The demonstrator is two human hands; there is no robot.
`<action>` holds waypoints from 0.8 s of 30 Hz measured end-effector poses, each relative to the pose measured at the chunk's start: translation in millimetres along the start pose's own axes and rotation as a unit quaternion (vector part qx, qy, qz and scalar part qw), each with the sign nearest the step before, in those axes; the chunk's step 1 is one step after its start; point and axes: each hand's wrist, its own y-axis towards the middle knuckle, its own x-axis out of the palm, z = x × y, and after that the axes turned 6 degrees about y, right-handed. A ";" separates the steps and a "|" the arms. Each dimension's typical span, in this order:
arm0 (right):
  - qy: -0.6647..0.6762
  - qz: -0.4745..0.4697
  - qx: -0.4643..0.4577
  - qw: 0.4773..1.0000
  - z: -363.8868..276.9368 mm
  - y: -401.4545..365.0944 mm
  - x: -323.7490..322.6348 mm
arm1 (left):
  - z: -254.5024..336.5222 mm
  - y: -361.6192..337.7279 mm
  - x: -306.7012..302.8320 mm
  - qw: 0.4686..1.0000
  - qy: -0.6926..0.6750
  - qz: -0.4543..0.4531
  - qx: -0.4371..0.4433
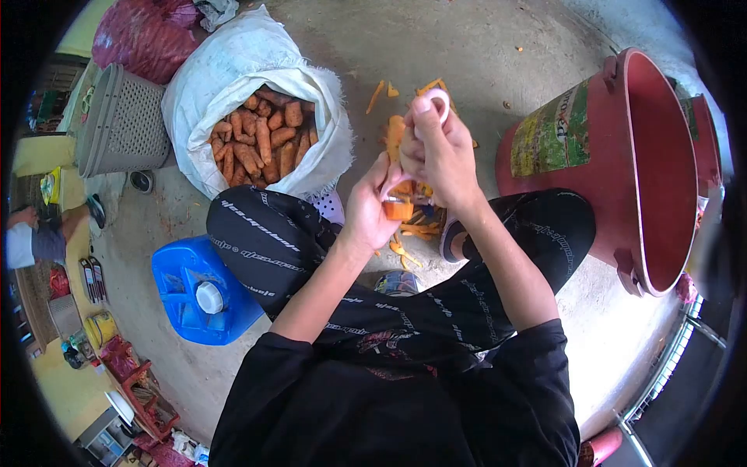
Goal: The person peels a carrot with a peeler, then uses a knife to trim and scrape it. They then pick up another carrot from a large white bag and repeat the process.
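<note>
- Working low over a grey concrete floor (482,39), a person in black patterned trousers (264,241) has both knees spread wide.
- Large red plastic tub (607,132) with a torn green-and-yellow label, standing by the right knee.
- White woven sack (226,70), mouth rolled back, beyond the left knee; full of unpeeled, dull orange-brown carrots (264,140).
- Grey perforated plastic basket (132,117), left of the sack.
- Blue plastic jerrycan (179,311) with a white cap, beside the left knee.
- Left hand (369,206): fingers curled round a bright orange carrot (398,208), its blunt end facing the body; the rest mostly hidden by the hands.
- Right hand (443,159): closed on a pink plastic peeler (438,100), thumb along the looped handle; exact blade contact cannot be told.
- Thin orange peelings (420,229) on the floor between the feet, below the hands.
- Step in hand, by my reading: peeling, with the carrot held up between the knees. Next stroke would call for a firm left grip, fingers clear of the blade, and a slight turn to bring round unpeeled skin.
</note>
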 end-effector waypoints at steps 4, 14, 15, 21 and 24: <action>0.024 0.073 -0.038 0.996 -11.8 26.6 -8.6 | -13.2 -4.1 0.1 0.999 -0.013 -0.004 -0.034; 0.016 0.115 -0.049 0.992 12.1 88.7 -49.4 | -15.6 -1.9 -11.9 0.987 0.163 0.015 0.001; 0.016 0.125 -0.070 0.989 13.2 97.2 -57.0 | -17.1 -7.8 -10.3 0.979 0.205 0.014 -0.009; -0.340 0.110 -0.055 0.932 31.2 113.4 -98.0 | -5.9 -1.8 0.4 0.996 0.043 -0.070 -0.045; -0.555 0.086 -0.166 0.811 38.8 111.2 -95.6 | 1.5 -0.8 4.8 0.995 -0.002 -0.069 -0.067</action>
